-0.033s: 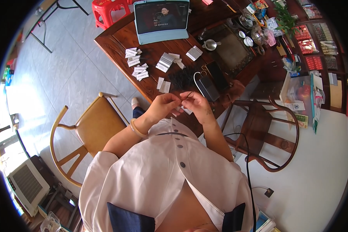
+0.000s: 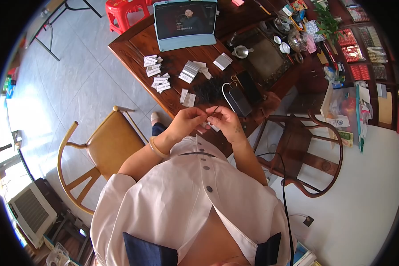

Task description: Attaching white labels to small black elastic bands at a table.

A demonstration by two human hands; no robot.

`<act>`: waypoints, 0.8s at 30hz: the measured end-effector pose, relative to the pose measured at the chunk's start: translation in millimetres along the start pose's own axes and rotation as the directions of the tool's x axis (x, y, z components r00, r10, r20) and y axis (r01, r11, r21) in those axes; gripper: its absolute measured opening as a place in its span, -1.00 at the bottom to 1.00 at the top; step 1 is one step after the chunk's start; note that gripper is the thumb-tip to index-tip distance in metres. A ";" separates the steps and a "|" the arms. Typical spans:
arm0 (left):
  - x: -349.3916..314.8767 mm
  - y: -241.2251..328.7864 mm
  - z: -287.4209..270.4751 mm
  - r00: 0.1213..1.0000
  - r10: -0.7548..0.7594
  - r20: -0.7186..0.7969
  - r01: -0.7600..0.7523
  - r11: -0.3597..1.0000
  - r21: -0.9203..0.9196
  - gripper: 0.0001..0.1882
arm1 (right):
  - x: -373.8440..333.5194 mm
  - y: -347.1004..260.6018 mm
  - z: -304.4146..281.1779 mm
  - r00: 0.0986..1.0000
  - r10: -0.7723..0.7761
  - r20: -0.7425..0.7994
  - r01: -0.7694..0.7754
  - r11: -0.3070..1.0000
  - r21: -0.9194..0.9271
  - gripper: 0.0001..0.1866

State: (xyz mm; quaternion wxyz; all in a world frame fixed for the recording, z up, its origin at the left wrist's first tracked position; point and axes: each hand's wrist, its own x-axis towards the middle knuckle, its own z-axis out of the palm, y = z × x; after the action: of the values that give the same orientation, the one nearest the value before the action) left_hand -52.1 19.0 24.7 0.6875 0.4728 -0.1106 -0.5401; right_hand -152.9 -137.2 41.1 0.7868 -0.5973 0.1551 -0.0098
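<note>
My left hand (image 2: 187,122) and my right hand (image 2: 226,125) meet at the table's near edge, fingertips pinched together. A short piece of thin black string (image 2: 216,108) sticks up from the fingers of my right hand. What my left fingertips pinch is too small to make out. Pale bits of a white tag (image 2: 214,127) show beneath the fingers; whether it is held or lying there, I cannot tell. Just beyond lie a tangle of black strings (image 2: 207,91) and two white tags (image 2: 189,99). Farther off are a stack of striped tags (image 2: 189,71) and overlapping tags (image 2: 161,82) toward the left edge.
A tablet (image 2: 185,22) in a light blue case stands at the back of the wooden table (image 2: 135,42). Right of the strings lie a dark power bank (image 2: 239,101) with a white cable and a phone (image 2: 249,86). Chairs stand left (image 2: 113,137) and right (image 2: 292,148).
</note>
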 end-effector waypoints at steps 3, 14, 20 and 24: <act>-0.3 -0.7 -0.9 1.000 -0.008 0.009 0.008 0.999 -0.043 -0.84 | 0.0 8.2 -2.2 0.991 -0.124 -0.058 0.112 0.978 -0.174 -0.88; -7.8 3.8 -10.8 0.996 -0.075 0.049 0.066 0.984 0.163 -0.86 | -3.3 6.9 -10.7 1.000 -0.006 -0.030 -0.003 0.956 -0.293 -0.91; -8.5 -1.9 -18.3 0.997 -0.065 0.048 0.054 0.978 0.203 -0.87 | 0.1 6.7 -1.5 0.999 0.011 -0.044 -0.023 0.954 -0.297 -0.89; -4.9 -11.5 -27.5 0.999 -0.047 0.002 0.046 0.983 0.180 -0.84 | 7.6 3.0 1.7 0.998 0.047 -0.028 -0.052 0.972 -0.231 -0.87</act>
State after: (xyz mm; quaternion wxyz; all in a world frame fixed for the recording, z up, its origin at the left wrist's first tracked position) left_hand -43.2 38.1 3.0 0.6288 0.5337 -0.1502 -0.5452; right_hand -145.7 -136.2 37.0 0.7100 -0.6807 0.1789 0.0212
